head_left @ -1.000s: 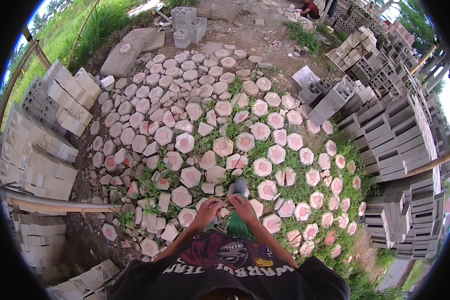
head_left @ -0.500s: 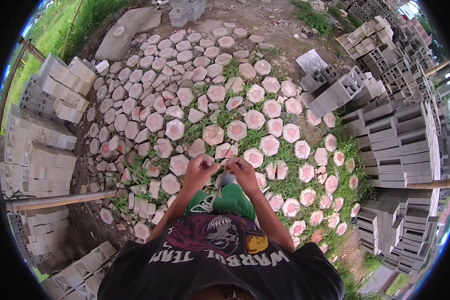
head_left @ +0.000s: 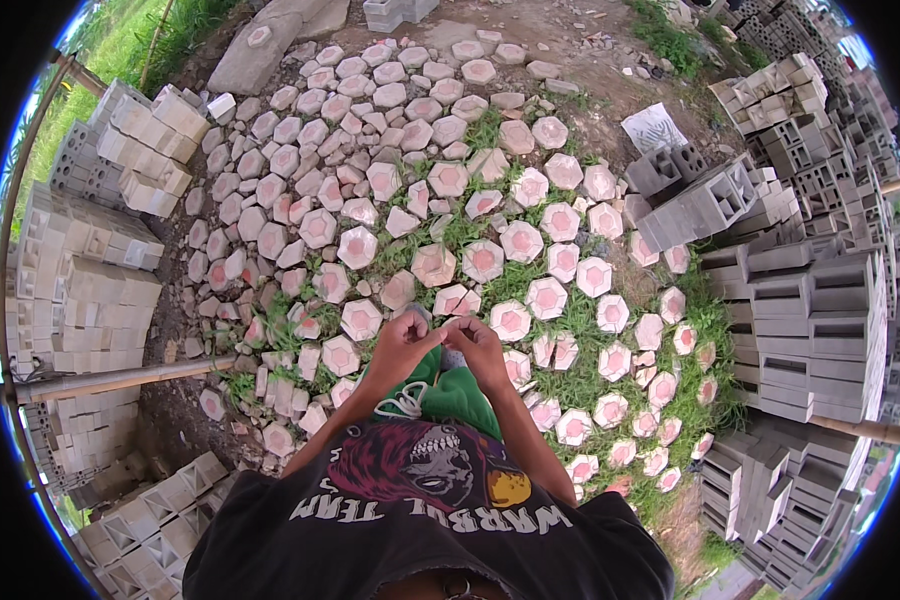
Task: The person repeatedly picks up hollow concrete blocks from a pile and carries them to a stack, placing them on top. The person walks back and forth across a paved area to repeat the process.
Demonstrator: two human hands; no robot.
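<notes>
My left hand (head_left: pixel 400 342) and my right hand (head_left: pixel 476 346) meet in front of my green shorts (head_left: pixel 455 398), fingertips close together. Both are curled into a pinch. Anything between the fingers is too small to make out. The white drawstring (head_left: pixel 404 401) of the shorts hangs below my left hand, apart from the fingers. Beneath and ahead of both hands lie hexagonal concrete pavers (head_left: pixel 358 247) with reddish centres, set out over grass and rubble. A split paver (head_left: pixel 457 301) lies just beyond my fingertips.
Stacked hollow concrete blocks stand on the right (head_left: pixel 810 325) and left (head_left: pixel 105 310). A bamboo pole (head_left: pixel 135 380) juts in from the left. Loose grey blocks (head_left: pixel 698 207) lie at the right beside a pale printed sheet (head_left: pixel 654 128). A flat slab (head_left: pixel 253 62) rests at the far left.
My hands have drawn slightly closer together, their fingertips now nearly touching. The view has shifted a little, and a grey shoe now shows just beyond my left hand.
</notes>
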